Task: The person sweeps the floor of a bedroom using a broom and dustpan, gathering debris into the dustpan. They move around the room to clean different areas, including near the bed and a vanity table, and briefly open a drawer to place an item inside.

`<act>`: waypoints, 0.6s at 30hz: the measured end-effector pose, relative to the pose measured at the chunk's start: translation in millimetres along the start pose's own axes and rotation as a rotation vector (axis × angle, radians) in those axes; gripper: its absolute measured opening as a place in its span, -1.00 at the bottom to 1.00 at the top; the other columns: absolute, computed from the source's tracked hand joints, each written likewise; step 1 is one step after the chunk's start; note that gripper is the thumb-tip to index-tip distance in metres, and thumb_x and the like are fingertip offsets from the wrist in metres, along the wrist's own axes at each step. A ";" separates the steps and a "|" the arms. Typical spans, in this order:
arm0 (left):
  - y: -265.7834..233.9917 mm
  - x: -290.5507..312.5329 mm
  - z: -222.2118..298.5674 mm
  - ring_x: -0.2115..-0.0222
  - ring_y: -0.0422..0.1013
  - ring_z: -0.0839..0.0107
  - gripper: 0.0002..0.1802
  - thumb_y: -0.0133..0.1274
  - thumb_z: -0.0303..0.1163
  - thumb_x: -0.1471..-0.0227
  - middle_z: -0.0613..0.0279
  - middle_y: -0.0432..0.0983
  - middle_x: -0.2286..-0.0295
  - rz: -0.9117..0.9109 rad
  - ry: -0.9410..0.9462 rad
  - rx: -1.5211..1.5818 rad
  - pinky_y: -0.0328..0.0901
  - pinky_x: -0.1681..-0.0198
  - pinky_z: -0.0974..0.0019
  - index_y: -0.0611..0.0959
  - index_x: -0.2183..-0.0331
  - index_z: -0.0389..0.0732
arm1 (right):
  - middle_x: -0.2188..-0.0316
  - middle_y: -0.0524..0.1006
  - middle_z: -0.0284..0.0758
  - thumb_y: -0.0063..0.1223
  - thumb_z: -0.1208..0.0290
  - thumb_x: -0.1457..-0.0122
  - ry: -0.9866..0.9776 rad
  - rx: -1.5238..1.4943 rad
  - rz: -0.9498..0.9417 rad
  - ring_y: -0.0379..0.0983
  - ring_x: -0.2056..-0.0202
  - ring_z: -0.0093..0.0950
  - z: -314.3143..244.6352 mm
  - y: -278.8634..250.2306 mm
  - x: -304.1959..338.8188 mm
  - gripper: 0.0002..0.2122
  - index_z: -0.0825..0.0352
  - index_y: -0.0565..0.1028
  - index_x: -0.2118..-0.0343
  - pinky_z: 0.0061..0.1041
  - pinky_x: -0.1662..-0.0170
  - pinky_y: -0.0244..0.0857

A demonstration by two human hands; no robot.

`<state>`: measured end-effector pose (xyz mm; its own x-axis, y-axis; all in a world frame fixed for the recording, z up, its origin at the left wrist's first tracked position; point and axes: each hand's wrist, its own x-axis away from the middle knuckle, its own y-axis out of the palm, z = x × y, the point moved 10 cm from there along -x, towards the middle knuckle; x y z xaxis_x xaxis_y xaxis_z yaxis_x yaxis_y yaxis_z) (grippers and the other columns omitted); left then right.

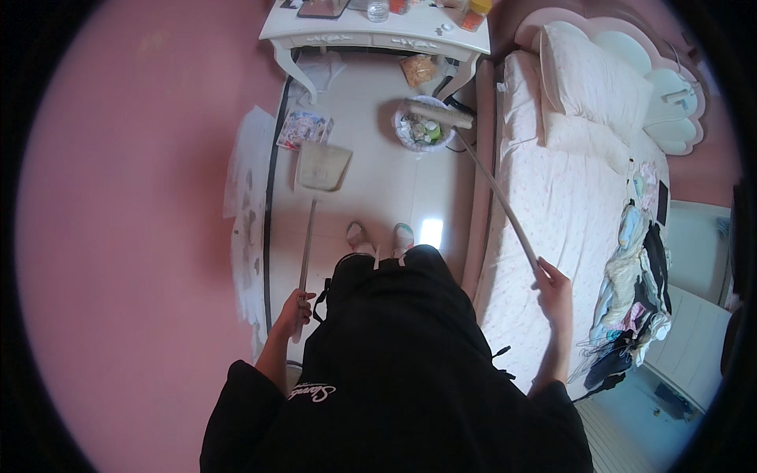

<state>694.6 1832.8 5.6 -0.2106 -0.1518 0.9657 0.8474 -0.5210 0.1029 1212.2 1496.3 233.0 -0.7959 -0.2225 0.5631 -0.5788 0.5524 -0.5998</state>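
Observation:
My left hand (295, 309) is closed round the handle of a long-handled dustpan (324, 166), whose pale scoop sits ahead of my left foot, close to the wall side. My right hand (552, 282) grips the upper handle of a broom (440, 113) beside the bed. The broom's handle slants forward and left, and its head is over the edge of a round white trash bin (400, 140) full of crumpled waste. Whether the broom head touches the bin, I cannot tell.
A white desk (371, 30) stands ahead, with an orange-brown bag (418, 69) beneath it. A colourful printed packet (303, 130) lies near the left wall. Along the right runs a bed (544, 205) with pillows (599, 75) and heaped clothes (631, 292).

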 end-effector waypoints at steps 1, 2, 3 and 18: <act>-6.9 -6.3 -5.4 0.70 0.04 0.62 -0.54 -0.14 -0.08 -0.06 0.52 0.11 0.67 -0.006 -0.019 0.019 -0.03 0.63 0.48 0.50 0.11 -0.19 | 0.62 0.47 -0.44 0.02 0.30 -0.26 -0.027 -0.008 -0.001 0.18 0.75 -0.78 -5.4 -8.2 6.5 -0.63 0.35 0.43 -0.08 -0.71 0.71 0.02; -7.5 2.5 3.7 0.71 0.04 0.63 -0.53 -0.14 -0.06 -0.06 0.53 0.10 0.68 0.037 0.001 0.008 -0.03 0.64 0.50 0.48 0.11 -0.19 | 0.62 0.45 -0.45 0.03 0.30 -0.26 0.031 -0.037 -0.008 0.17 0.76 -0.78 -14.8 -14.9 17.9 -0.62 0.36 0.42 -0.09 -0.72 0.73 0.00; -22.6 -17.8 -18.1 0.73 0.05 0.64 -0.51 -0.10 -0.01 -0.05 0.53 0.09 0.69 -0.045 -0.157 0.178 -0.05 0.67 0.51 0.47 0.12 -0.18 | 0.62 0.43 -0.46 0.03 0.30 -0.26 0.089 -0.065 -0.014 0.15 0.77 -0.78 -26.6 -21.9 30.5 -0.61 0.36 0.41 -0.10 -0.72 0.75 -0.02; -68.0 -5.1 133.2 0.38 0.41 0.33 -0.37 0.17 -0.01 0.08 0.08 0.54 0.26 0.125 0.270 -0.625 0.32 0.26 0.25 0.52 0.11 -0.32 | 0.59 0.37 -0.50 -0.08 0.38 -0.28 -0.156 -0.007 -0.319 0.25 0.64 -0.68 -146.9 191.8 -14.6 -0.58 0.32 0.31 -0.19 -0.65 0.60 0.16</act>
<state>703.0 1980.8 25.4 -0.3125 -0.4042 0.8596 0.4501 -0.8599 -0.2407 1138.9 1723.5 193.3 -0.5930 -0.5043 0.6277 -0.8019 0.4405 -0.4036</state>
